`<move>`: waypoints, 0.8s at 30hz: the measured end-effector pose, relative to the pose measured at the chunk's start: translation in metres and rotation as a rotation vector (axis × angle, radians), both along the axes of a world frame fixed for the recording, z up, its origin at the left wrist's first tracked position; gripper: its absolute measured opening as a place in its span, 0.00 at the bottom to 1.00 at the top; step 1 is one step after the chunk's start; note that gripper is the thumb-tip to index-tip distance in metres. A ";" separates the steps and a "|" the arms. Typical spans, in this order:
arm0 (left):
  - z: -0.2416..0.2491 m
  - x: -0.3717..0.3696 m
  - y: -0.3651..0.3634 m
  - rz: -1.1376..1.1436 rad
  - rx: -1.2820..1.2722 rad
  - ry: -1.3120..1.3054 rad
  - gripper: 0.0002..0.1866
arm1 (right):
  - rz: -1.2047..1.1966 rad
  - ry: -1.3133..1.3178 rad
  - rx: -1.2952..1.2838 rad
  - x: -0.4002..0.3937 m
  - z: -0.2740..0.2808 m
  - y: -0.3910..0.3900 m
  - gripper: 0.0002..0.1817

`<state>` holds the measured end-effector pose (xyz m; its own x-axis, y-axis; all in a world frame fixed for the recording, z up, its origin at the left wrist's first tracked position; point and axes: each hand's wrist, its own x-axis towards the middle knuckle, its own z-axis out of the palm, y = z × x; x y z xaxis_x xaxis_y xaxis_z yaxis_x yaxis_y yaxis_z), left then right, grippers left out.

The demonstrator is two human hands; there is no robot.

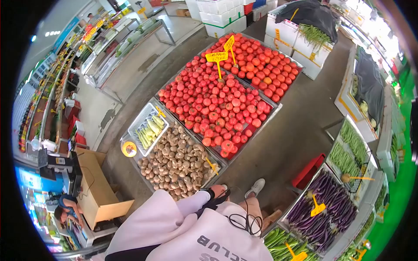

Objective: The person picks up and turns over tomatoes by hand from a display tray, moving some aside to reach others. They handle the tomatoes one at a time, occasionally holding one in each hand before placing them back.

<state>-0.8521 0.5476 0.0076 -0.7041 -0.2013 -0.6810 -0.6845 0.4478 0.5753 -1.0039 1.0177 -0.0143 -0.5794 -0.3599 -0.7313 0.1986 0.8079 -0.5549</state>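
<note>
My left arm, in a pale sleeve, reaches across the front of my body. A dark band shows at its wrist. Only a small part of my left hand (218, 190) shows, beside the near right edge of the mushroom bin, with its fingers hidden from view. The brown mushrooms (176, 158) lie heaped in this bin, and a yellow price tag (212, 166) stands at its right side. Just beyond are red tomatoes (217, 104) piled in a wide bin. My right hand is out of the picture.
A white basket of pale green vegetables (150, 131) sits left of the mushrooms. Eggplants (324, 211), green beans (344, 158) and green peppers (283, 243) fill trays at right. A cardboard box (98, 187) stands left, near a bending person (69, 213). White foam boxes (222, 17) are stacked behind.
</note>
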 end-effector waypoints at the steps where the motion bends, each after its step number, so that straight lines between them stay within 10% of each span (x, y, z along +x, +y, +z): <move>1: 0.019 -0.018 -0.004 0.017 -0.005 -0.025 0.16 | 0.023 -0.006 0.001 -0.022 -0.003 0.003 0.14; 11: 0.041 -0.107 0.025 0.335 -0.047 0.172 0.15 | 0.461 -0.076 0.117 -0.239 -0.023 0.019 0.13; 17: 0.041 -0.125 0.025 0.681 -0.050 0.158 0.14 | 1.249 0.054 0.274 -0.424 -0.047 -0.081 0.13; 21: 0.037 -0.145 0.009 0.688 -0.194 -0.095 0.16 | 0.841 0.089 0.003 -0.517 -0.068 -0.227 0.16; 24: 0.029 -0.170 -0.018 0.771 -0.142 -0.169 0.18 | 0.461 -0.253 -0.148 -0.477 0.081 -0.379 0.23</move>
<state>-1.0224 0.5293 0.0366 -0.2208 -0.6817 -0.6975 -0.9037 -0.1259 0.4092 -1.4811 0.6383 0.0670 -0.1504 -0.6444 -0.7498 -0.0157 0.7599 -0.6499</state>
